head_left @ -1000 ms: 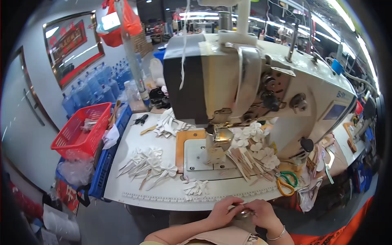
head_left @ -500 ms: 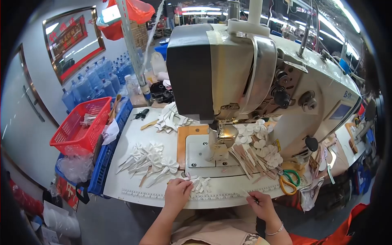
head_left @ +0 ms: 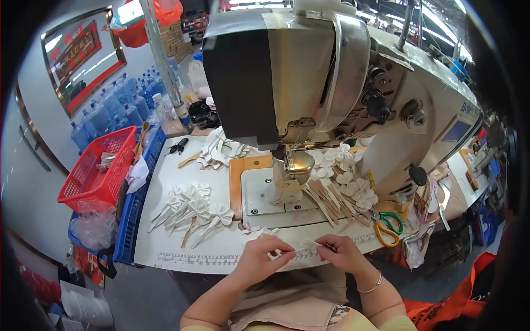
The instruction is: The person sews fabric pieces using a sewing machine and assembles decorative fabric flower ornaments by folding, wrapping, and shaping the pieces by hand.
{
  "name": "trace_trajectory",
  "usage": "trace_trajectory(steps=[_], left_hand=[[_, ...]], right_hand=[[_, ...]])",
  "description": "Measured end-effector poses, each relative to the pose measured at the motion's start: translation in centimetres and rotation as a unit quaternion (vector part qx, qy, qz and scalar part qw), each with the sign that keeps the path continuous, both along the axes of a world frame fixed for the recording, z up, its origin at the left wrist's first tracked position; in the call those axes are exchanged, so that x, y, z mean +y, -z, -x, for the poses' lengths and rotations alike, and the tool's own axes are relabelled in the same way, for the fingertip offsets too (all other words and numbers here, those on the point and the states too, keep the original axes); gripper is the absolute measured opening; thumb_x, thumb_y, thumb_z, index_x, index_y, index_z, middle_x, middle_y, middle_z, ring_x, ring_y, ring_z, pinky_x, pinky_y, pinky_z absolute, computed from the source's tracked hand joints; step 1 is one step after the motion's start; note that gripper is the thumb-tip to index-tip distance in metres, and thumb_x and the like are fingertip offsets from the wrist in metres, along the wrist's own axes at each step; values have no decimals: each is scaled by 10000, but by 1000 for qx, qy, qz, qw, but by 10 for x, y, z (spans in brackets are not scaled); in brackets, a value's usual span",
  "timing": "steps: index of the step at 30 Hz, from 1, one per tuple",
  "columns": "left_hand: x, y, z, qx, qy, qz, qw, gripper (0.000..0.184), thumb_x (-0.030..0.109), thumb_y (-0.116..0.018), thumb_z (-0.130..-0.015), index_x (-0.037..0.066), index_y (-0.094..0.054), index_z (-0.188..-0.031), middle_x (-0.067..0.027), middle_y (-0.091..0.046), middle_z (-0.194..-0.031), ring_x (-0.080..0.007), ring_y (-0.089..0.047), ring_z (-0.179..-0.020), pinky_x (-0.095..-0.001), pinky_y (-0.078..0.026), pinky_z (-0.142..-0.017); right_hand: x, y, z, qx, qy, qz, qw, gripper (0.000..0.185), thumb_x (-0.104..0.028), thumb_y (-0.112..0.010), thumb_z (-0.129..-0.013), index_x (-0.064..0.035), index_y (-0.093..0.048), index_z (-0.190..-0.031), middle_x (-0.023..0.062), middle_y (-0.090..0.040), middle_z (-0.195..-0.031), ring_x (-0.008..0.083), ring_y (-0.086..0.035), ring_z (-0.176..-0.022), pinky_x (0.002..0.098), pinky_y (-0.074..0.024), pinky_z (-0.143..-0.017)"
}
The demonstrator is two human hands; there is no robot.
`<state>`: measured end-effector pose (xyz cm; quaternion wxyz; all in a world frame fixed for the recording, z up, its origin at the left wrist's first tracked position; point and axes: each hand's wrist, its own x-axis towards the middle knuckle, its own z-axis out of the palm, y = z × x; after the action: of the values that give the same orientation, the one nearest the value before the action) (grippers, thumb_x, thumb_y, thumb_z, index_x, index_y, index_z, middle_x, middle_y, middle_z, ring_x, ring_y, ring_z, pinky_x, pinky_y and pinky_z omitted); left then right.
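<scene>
Over the front edge of the table, my left hand [head_left: 262,258] is closed in a pinch, with bits of white material showing at its fingertips. My right hand [head_left: 343,255] is closed too, its fingers on a thin white fabric piece [head_left: 307,246] that stretches toward my left hand. Something small and dark shows by the right fingers, too small to name. Just behind my left hand lie a few small white pieces [head_left: 268,231], partly hidden. To the left rests a pile of white fabric flowers [head_left: 196,207] with strip tails.
A sewing machine [head_left: 309,83] fills the middle. Beside its needle area lie beige strips [head_left: 330,203] and more white flowers [head_left: 345,179]. Scissors [head_left: 387,233] with green and orange handles sit at right. A red basket [head_left: 99,190] rests in a blue crate [head_left: 130,243] at left.
My right hand has moved left and up, bringing the white piece close to my left hand. My left hand has shifted right, away from the small pieces. The camera view has shifted slightly.
</scene>
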<state>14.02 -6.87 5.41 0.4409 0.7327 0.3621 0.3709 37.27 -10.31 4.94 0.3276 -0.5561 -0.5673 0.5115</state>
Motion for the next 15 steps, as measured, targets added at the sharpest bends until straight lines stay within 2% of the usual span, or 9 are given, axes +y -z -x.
trace_trajectory(steps=[1,2,3,5,6,9,15], left_hand=[[5,1,-4,-3,30,-21,999,109,94,-711,-730,46,-666,-816,-97,-632,-961,-170,-604,-764,-273,-481,-652],[10,3,-9,1,23,-124,992,124,123,-706,-722,46,-661,-808,-101,-611,-1056,-173,-607,-821,-281,-480,-717],[12,5,-12,2,24,-122,992,124,123,-706,-722,46,-661,-808,-101,-611,-1056,-173,-607,-821,-281,-480,-717],[16,7,-18,9,43,-36,998,126,119,-678,-730,26,-652,-809,-115,-620,-1039,-186,-622,-832,-282,-487,-724],[17,9,-21,-8,56,71,996,151,107,-661,-727,7,-649,-840,-114,-646,-939,-181,-639,-805,-278,-495,-716],[17,13,-22,23,21,135,990,204,121,-668,-727,-9,-652,-883,-85,-666,-748,-134,-629,-678,-263,-500,-640],[18,14,-18,50,12,153,987,220,155,-675,-725,-17,-655,-862,-96,-660,-722,-109,-584,-607,-253,-479,-587]], right_hand=[[1,-6,4,-6,1,-6,1000,199,-127,-585,-848,-4,-635,-997,8,-605,-688,60,-526,-626,213,-432,-581],[2,-7,5,-5,3,-4,1000,199,-127,-585,-848,-4,-635,-997,8,-605,-688,60,-526,-626,213,-432,-581],[3,-7,5,-30,-14,-17,999,202,-133,-590,-840,-6,-639,-989,20,-608,-683,64,-518,-615,219,-430,-576],[6,-9,5,-54,-31,-31,998,205,-139,-595,-831,-9,-642,-982,31,-611,-677,68,-511,-604,225,-428,-570],[6,-11,6,-71,-39,-42,996,207,-144,-598,-823,-11,-644,-974,46,-610,-672,73,-509,-598,230,-429,-570],[9,-16,7,-96,-49,-38,993,212,-141,-596,-806,-12,-647,-966,74,-611,-669,87,-516,-592,242,-442,-582],[12,-16,9,-88,-72,-57,992,213,-128,-604,-794,-11,-644,-967,78,-631,-698,102,-549,-602,244,-454,-593]])
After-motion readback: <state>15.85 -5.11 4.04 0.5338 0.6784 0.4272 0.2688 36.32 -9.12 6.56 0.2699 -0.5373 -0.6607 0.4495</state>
